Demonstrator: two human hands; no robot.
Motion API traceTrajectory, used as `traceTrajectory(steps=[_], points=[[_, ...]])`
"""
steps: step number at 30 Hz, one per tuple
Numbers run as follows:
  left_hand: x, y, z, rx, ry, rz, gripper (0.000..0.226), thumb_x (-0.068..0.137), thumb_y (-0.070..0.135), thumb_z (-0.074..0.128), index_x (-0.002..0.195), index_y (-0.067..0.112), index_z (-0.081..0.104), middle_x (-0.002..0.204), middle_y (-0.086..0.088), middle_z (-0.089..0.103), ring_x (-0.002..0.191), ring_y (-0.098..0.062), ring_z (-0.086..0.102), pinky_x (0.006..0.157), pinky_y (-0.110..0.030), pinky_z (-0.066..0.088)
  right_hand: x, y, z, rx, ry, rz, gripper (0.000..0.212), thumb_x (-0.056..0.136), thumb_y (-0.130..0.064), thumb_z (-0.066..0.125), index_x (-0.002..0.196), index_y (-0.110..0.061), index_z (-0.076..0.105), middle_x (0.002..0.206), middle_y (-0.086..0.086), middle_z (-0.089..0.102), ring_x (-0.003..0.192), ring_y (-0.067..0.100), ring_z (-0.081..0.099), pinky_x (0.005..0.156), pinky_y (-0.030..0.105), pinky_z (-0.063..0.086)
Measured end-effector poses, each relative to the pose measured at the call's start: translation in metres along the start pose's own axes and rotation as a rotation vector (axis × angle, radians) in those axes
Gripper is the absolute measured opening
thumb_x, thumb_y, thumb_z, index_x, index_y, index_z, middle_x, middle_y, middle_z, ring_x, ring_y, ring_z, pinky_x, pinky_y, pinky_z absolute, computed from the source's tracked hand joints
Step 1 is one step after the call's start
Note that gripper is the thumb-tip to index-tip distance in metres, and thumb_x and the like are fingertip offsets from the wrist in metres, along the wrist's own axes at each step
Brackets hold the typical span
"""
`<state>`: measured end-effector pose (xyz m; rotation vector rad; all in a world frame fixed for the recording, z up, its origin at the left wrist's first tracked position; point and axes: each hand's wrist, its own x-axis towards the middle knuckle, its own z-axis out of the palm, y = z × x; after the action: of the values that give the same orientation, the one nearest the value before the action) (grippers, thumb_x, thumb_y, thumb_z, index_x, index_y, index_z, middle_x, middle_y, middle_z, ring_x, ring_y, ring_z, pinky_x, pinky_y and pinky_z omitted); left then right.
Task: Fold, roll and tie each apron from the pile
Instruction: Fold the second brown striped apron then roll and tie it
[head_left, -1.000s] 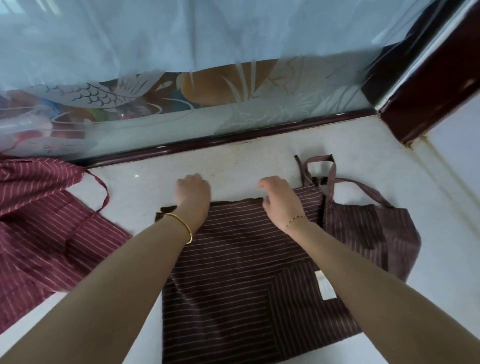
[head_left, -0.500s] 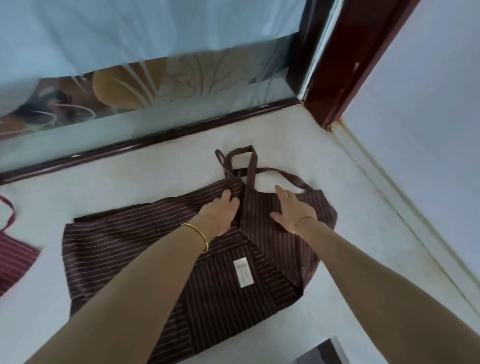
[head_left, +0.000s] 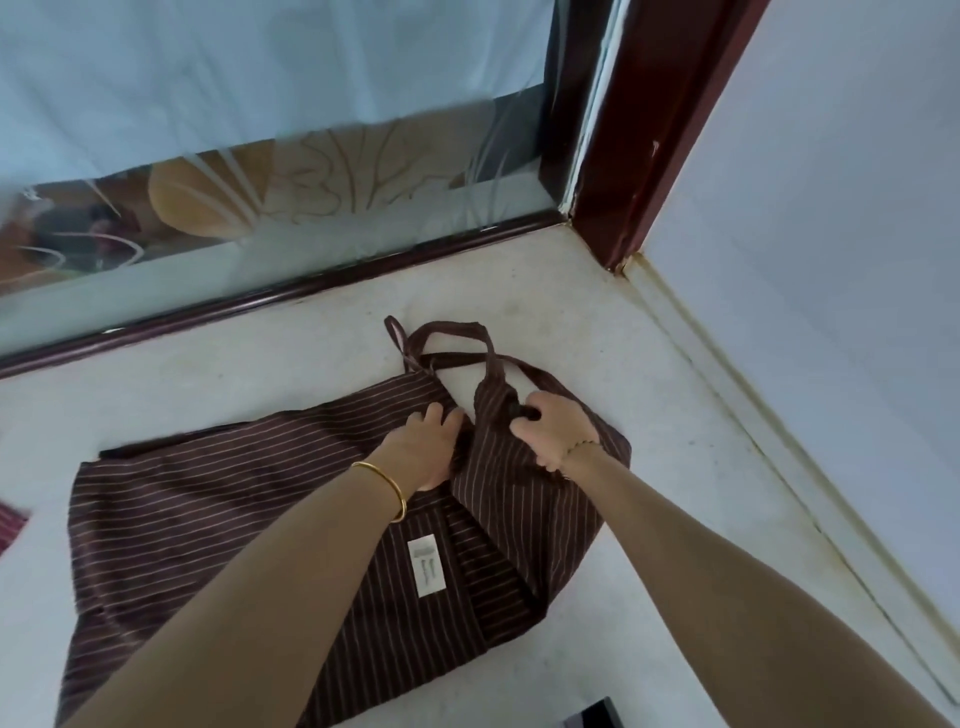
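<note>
Right hand (head_left: 558, 428) fingers, flat half-second ago, now bunch apron (head_left: 260, 499) bib; left hand (head_left: 426, 441) presses spread near floor's (head_left: 519, 291) corner; folding under way.

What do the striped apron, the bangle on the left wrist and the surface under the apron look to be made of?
Apron: thin woven cloth, matte, dark brown with pale pinstripes; it creases and folds softly. Bangle: polished yellow metal, gold by its look; it glints. Surface: pale, hard, faintly mottled, possibly stone or tile; cannot tell which.
</note>
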<state>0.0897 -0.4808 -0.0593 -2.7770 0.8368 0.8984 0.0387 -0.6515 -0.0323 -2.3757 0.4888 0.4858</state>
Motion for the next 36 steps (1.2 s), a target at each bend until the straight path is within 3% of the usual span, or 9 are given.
traceTrajectory(steps=[6,10,13,15,18,22,26,30,36], points=[[0.0,0.013,0.005,0.148,-0.024,-0.044,0.087,0.09,0.016,0.06,0.151,0.021,-0.002,0.146,-0.014,0.018,0.127,-0.035,0.033,0.096,-0.041,0.043,-0.019,0.034,-0.059,-0.669,-0.11,0.26,0.018,0.091,-0.011,0.047,0.104,-0.018,0.057,0.096,0.0,0.061,0.096,0.021,0.063,0.083,0.029,0.051],[0.003,0.018,0.005,0.17,-0.073,-0.063,0.101,0.083,0.016,0.069,0.151,0.022,-0.006,0.141,-0.014,0.026,0.123,-0.033,0.038,0.093,-0.041,0.045,-0.016,0.104,-0.058,-0.599,-0.136,0.482,0.033,0.092,-0.021,0.049,0.124,-0.019,0.055,0.12,0.0,0.057,0.104,0.018,0.056,0.058,0.013,0.036],[0.004,0.02,0.004,0.195,-0.121,-0.031,0.109,0.078,0.017,0.075,0.151,0.022,-0.006,0.139,-0.015,0.03,0.122,-0.032,0.041,0.093,-0.041,0.046,0.008,0.147,-0.052,-0.708,-0.103,0.464,0.037,0.076,-0.042,0.049,0.106,-0.024,0.058,0.089,-0.004,0.053,0.085,0.019,0.057,0.05,0.025,0.032],[0.003,0.02,0.002,0.214,-0.143,0.017,0.11,0.077,0.02,0.076,0.151,0.022,-0.005,0.139,-0.015,0.031,0.122,-0.032,0.043,0.092,-0.04,0.047,0.001,0.113,-0.058,-0.619,-0.066,0.479,0.027,0.085,-0.032,0.045,0.098,-0.013,0.058,0.073,-0.006,0.043,0.069,0.015,0.048,0.054,0.025,0.033],[0.0,0.015,-0.005,0.203,-0.142,0.081,0.101,0.082,0.02,0.071,0.151,0.024,-0.003,0.137,-0.014,0.034,0.118,-0.031,0.048,0.09,-0.04,0.049,0.0,0.038,-0.06,-0.701,0.04,0.204,0.009,0.091,-0.007,0.049,0.093,-0.01,0.057,0.076,-0.002,0.052,0.065,0.012,0.049,0.064,0.024,0.045],[-0.002,0.002,-0.012,-0.121,0.038,-0.011,0.057,0.093,0.012,0.05,0.141,0.016,0.021,0.13,-0.013,0.044,0.108,-0.031,0.054,0.088,-0.044,0.05,0.017,-0.015,-0.012,-0.51,-0.141,-0.214,0.031,0.095,-0.012,0.044,0.126,-0.013,0.049,0.111,0.006,0.056,0.095,0.023,0.058,0.08,0.034,0.051],[0.01,-0.025,-0.029,-0.432,0.389,-0.354,0.037,0.096,0.023,0.048,0.125,0.001,0.041,0.124,-0.017,0.044,0.113,-0.032,0.048,0.094,-0.041,0.044,0.041,-0.038,0.027,-0.365,-0.126,-0.201,0.03,0.099,-0.03,0.043,0.119,-0.009,0.049,0.113,0.009,0.055,0.095,0.027,0.059,0.08,0.038,0.051],[0.037,-0.05,-0.043,-0.555,0.239,-0.55,0.052,0.09,0.048,0.052,0.119,0.005,0.053,0.12,-0.017,0.049,0.111,-0.034,0.047,0.093,-0.043,0.044,0.063,-0.052,0.045,-0.278,-0.172,-0.147,0.039,0.092,-0.041,0.054,0.115,-0.01,0.051,0.11,0.007,0.056,0.098,0.025,0.057,0.081,0.037,0.05],[0.072,-0.052,-0.046,-0.604,-0.023,-0.4,0.044,0.076,0.052,0.067,0.066,0.014,0.046,0.066,0.0,0.049,0.066,-0.02,0.052,0.071,-0.033,0.045,0.073,-0.048,0.069,-0.185,-0.11,-0.2,0.036,0.09,-0.033,0.059,0.123,-0.018,0.057,0.118,0.004,0.057,0.112,0.023,0.051,0.094,0.036,0.046]])
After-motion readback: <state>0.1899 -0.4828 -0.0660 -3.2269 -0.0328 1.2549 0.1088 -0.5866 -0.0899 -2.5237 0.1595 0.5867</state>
